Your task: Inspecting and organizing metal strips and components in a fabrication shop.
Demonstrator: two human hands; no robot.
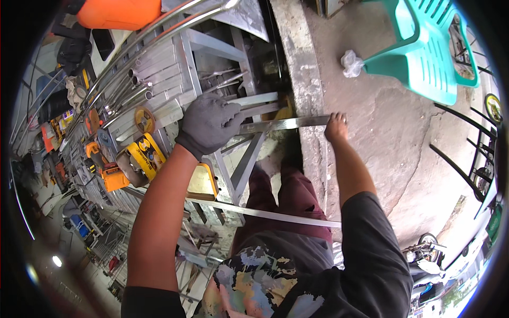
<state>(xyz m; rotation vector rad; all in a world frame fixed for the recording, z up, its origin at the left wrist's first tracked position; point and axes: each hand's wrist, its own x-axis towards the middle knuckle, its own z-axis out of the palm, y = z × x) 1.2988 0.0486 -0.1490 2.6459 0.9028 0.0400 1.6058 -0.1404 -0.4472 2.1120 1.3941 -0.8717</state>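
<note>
A gloved left hand (209, 123) and bare right hand (336, 126) grip a flat metal bar (281, 124); a turquoise plastic chair (424, 53) stands at two o'clock.

The one view sits on my head and looks steeply down along my chest and arms, a wide fisheye that bends straight edges near its rim. My gloved left hand (208, 123) lies close below it, near the centre; my bare right hand (336, 126) is level with it, off to its right. Beyond my left hand the metal rack (159, 69) fills the upper left; beyond my right, the concrete floor (392, 122).
</note>
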